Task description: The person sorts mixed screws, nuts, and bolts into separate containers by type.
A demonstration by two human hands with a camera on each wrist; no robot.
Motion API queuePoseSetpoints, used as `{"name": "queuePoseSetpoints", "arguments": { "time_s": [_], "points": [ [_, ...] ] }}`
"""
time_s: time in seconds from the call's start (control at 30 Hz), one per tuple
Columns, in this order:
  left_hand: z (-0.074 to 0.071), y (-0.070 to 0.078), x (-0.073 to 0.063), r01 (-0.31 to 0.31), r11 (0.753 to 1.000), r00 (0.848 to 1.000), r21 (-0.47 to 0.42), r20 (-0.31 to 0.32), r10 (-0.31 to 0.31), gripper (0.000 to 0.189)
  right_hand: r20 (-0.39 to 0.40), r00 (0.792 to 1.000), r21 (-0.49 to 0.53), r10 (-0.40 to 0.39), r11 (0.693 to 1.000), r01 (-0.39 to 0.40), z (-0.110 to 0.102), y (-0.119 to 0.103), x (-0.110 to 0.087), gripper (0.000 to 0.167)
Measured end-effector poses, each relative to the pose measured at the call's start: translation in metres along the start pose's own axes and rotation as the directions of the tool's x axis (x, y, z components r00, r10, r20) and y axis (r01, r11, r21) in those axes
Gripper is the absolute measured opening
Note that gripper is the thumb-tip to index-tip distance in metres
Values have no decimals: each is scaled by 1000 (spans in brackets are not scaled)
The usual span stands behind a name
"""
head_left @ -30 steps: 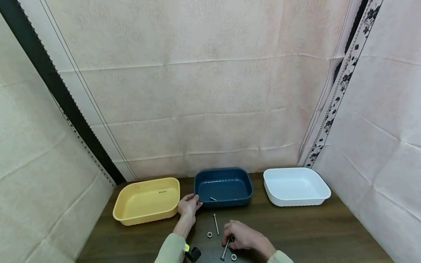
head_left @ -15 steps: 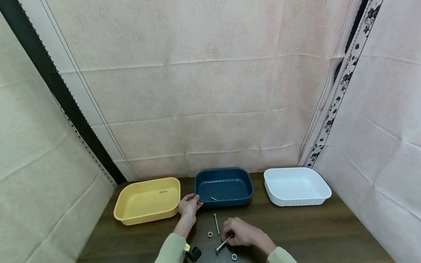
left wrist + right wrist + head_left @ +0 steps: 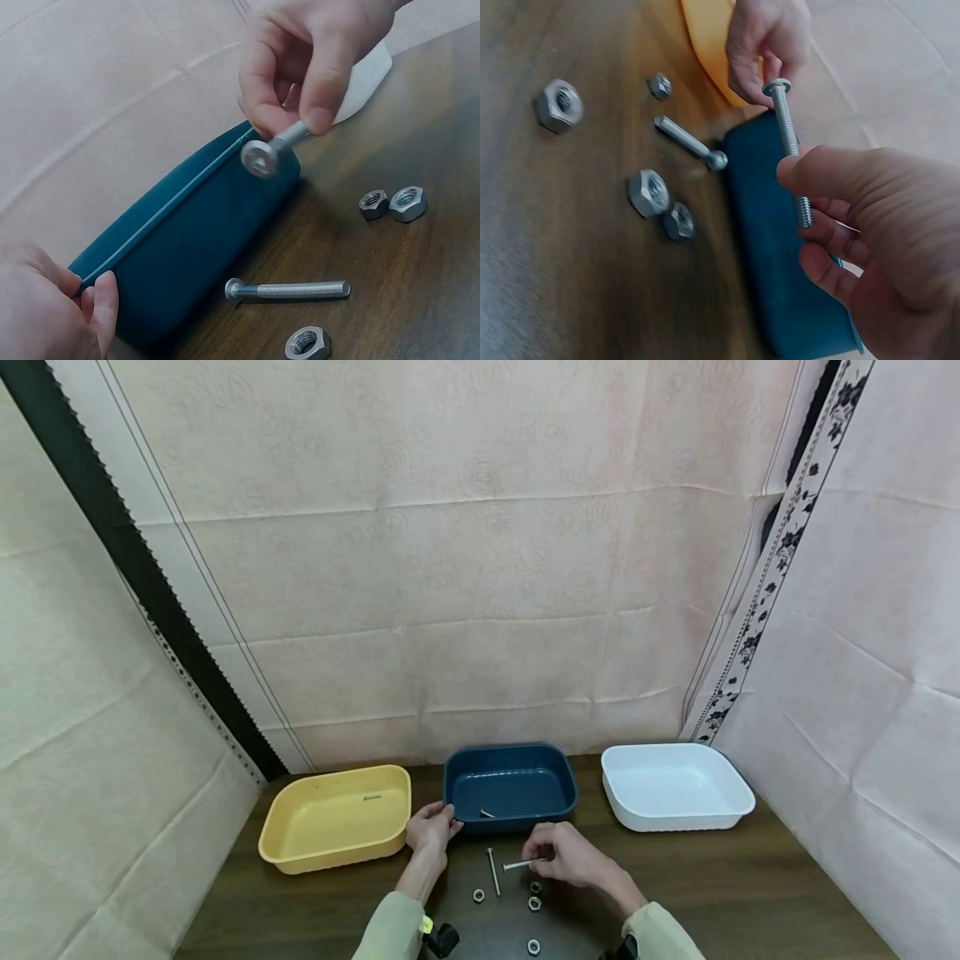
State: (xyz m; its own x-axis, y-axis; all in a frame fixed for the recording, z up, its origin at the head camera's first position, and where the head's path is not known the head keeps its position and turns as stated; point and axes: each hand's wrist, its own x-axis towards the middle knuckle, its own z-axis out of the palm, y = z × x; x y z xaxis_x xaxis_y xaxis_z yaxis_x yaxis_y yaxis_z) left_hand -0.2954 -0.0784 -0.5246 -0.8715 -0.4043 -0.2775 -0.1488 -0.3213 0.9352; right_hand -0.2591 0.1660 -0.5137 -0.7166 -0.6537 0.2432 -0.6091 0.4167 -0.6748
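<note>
My right hand [image 3: 566, 853] pinches a silver bolt [image 3: 784, 124] between thumb and fingers, raised in front of the blue tray [image 3: 498, 824]. Its round socket head points away from the fingers, toward the left hand. At the tray's near left corner, my left hand [image 3: 430, 828] pinches the rim with thumb and fingertips. A second bolt [image 3: 296, 289] lies on the table between the hands. Close to it is a hex nut [image 3: 307, 343]; two more, a paler nut [image 3: 408, 204] and a darker nut [image 3: 373, 204], sit side by side below the right hand.
Another nut [image 3: 533, 947] lies nearer the front on the wooden table [image 3: 712, 893]. A yellow tray [image 3: 337, 860] with a small bolt [image 3: 372, 797] stands left, a white tray [image 3: 678, 820] right. One small bolt [image 3: 487, 814] lies inside the blue tray. Fabric walls [image 3: 480, 568] enclose the table.
My right hand has lifted the bolt from the table and carried it forward toward the blue tray, uncovering two nuts. The left hand has stayed at the tray's corner.
</note>
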Motion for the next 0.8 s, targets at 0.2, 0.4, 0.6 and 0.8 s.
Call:
{"name": "queuePoseSetpoints", "arguments": {
  "time_s": [0.2,0.4,0.6,0.8],
  "points": [
    [0,-1,0,5,1000,1000,-12,3,-5,29,-35,996,-5,77,997,-77,-8,6,2,15],
    [-1,-1,0,0,1000,1000,-23,8,1,29,-115,992,-27,42,999,-45,-13,6,7,16],
    [-1,-1,0,-17,1000,1000,-16,12,17,31,-192,978,-89,80,991,-98,-17,4,17,10],
    [-1,-2,-2,-22,1000,1000,-3,14,22,30,-329,938,-177,111,968,-177,-17,5,33,7]
  ]
}}
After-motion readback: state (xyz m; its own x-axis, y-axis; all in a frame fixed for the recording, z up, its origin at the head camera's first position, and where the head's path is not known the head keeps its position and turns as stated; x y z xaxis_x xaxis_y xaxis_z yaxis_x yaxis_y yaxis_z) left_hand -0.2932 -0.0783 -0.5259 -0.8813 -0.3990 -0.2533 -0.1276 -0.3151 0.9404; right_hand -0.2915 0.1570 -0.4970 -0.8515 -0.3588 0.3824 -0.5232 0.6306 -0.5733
